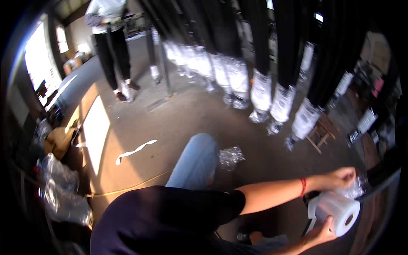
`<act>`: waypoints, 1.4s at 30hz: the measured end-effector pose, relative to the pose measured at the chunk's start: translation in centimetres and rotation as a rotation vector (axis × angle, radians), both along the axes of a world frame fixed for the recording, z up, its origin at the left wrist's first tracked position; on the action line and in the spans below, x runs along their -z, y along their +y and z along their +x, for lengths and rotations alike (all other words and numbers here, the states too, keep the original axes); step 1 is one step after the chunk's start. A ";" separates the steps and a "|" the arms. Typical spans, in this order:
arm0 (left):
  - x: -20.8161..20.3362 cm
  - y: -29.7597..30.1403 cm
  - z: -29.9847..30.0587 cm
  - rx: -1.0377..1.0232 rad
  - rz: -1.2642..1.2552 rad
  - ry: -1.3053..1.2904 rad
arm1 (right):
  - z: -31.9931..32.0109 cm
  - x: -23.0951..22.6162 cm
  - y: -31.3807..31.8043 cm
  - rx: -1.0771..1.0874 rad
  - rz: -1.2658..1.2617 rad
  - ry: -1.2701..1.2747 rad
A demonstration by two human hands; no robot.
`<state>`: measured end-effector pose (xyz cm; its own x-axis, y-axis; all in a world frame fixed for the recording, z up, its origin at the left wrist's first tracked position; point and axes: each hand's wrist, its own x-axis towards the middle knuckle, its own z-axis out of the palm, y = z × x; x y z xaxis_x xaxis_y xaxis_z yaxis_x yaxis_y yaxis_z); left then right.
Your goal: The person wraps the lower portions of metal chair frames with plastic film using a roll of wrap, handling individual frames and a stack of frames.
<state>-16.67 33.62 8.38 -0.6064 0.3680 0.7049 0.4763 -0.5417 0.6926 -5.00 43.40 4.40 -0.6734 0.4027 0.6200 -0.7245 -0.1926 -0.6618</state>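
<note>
Roll (333, 208): milky wht, see-thru, w/ a dk hole. Film (356, 189) next to it: clear & shiny. Band (303, 187): red. Shirt (170, 221): v. dk, nearly blk. Jeans (196, 157): lt blue. Floor (191, 114): gry-brn, w/ a bright sun patch (97, 134). Strip (135, 152): wht. Cord (127, 192): yel. Bunches (260, 42): blk, w/ shiny wht wraps (238, 80). Scrap (231, 158): clear, silvery. Stool (319, 131): brn. Other person: lt gry top (106, 12), blk pants (111, 53).
</note>
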 end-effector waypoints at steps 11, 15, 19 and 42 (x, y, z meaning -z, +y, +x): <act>0.6 -2.1 2.1 -0.197 0.209 -0.210 | 2.4 -4.6 0.9 0.161 0.112 -0.178; 0.5 -1.6 2.8 -0.180 0.328 -0.284 | 3.0 -6.4 1.1 0.464 0.330 -0.206; -0.9 -1.6 3.9 -0.365 0.301 -0.330 | 3.6 -9.0 0.9 0.537 0.453 -0.151; -5.3 -5.9 2.8 -0.436 -0.219 -0.027 | -13.4 -8.2 3.4 -0.964 -0.096 -0.026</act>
